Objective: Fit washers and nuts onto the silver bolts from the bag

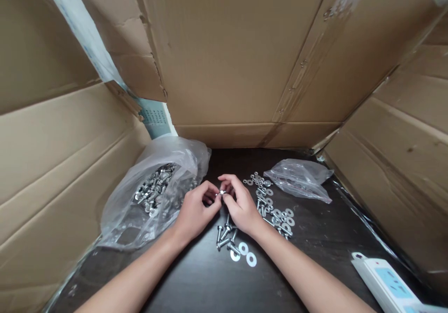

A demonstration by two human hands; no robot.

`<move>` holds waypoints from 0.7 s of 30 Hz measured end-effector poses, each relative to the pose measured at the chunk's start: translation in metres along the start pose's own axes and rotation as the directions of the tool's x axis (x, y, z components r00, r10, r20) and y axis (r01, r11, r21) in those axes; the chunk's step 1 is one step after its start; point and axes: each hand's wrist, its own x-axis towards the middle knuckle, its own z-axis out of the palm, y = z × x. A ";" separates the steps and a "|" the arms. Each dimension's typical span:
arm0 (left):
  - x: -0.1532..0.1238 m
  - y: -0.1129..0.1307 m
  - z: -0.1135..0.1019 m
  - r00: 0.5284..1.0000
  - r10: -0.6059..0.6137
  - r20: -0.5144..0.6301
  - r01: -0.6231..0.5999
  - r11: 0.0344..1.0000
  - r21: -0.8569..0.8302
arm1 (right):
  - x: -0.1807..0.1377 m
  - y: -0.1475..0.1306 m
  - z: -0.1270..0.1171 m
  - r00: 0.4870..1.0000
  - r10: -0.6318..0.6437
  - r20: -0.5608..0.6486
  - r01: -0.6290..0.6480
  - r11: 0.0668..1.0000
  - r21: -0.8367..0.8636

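Over the dark table, my left hand (196, 208) and my right hand (243, 208) meet fingertip to fingertip. Pinched between them is a small shiny nut (222, 192), apparently on the end of a bolt; the fingers hide most of it. Both hands are closed, thumb against fingers. Just below them lie several loose bolts (224, 243) and three flat washers (251, 259). To the right of my right hand spreads a pile of bolts and washers (276, 217), with small nuts (257, 178) at its far end.
An open clear plastic bag (119, 205) full of metal fasteners (156, 187) stands at the left. Another clear bag (301, 177) lies flat at the back right. A white power strip (385, 280) sits front right. Cardboard walls (238, 56) enclose the table (196, 280).
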 end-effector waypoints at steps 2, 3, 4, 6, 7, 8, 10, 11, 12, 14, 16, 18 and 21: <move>0.000 0.000 0.000 1.000 0.001 -0.003 -0.001 1.000 -0.007 | 0.000 0.000 0.000 1.000 -0.008 -0.011 0.008 1.000 0.015; 0.000 0.000 0.000 1.000 0.001 -0.002 -0.001 1.000 -0.009 | -0.001 0.000 0.000 1.000 -0.011 -0.018 0.012 1.000 0.019; 0.000 0.000 0.000 1.000 0.000 -0.001 0.000 1.000 -0.010 | -0.001 0.000 0.000 1.000 -0.016 -0.023 0.016 1.000 0.019; -0.001 0.000 0.000 1.000 -0.004 0.005 0.004 1.000 -0.012 | -0.001 -0.001 0.000 0.999 -0.024 -0.034 0.025 1.000 0.018; -0.001 0.000 0.000 1.000 -0.008 0.009 0.008 1.000 -0.013 | -0.002 -0.002 0.000 0.999 -0.027 -0.040 0.028 0.999 0.018; -0.001 -0.001 0.000 1.000 -0.010 0.013 0.011 1.000 -0.015 | -0.002 -0.002 0.000 0.998 -0.029 -0.047 0.030 0.999 0.019; -0.001 -0.001 0.001 1.000 -0.014 0.017 0.015 1.000 -0.016 | -0.001 -0.003 0.000 0.998 -0.029 -0.061 0.030 0.999 0.020; -0.001 -0.002 0.001 1.000 -0.016 0.020 0.016 1.000 -0.015 | -0.001 -0.003 0.000 0.997 -0.029 -0.066 0.030 0.999 0.018; 0.000 -0.002 0.001 1.000 -0.017 0.021 0.017 1.000 -0.015 | -0.001 -0.003 0.000 0.997 -0.029 -0.069 0.030 0.999 0.013; 0.000 -0.002 0.001 1.000 -0.013 0.022 0.013 1.000 -0.016 | 0.000 -0.002 0.001 0.997 -0.032 -0.072 0.031 0.999 -0.008; 0.000 -0.002 0.001 1.000 -0.006 0.019 0.006 1.000 -0.017 | 0.000 -0.002 0.001 0.997 -0.026 -0.074 0.023 0.999 -0.034; -0.001 -0.001 0.000 1.000 0.002 0.016 -0.001 1.000 -0.016 | 0.001 -0.001 0.001 0.997 -0.004 -0.071 0.000 0.998 -0.055; -0.002 0.000 0.000 1.000 0.022 0.019 -0.022 1.000 -0.007 | 0.002 -0.001 0.001 0.999 0.037 -0.039 -0.040 0.997 -0.070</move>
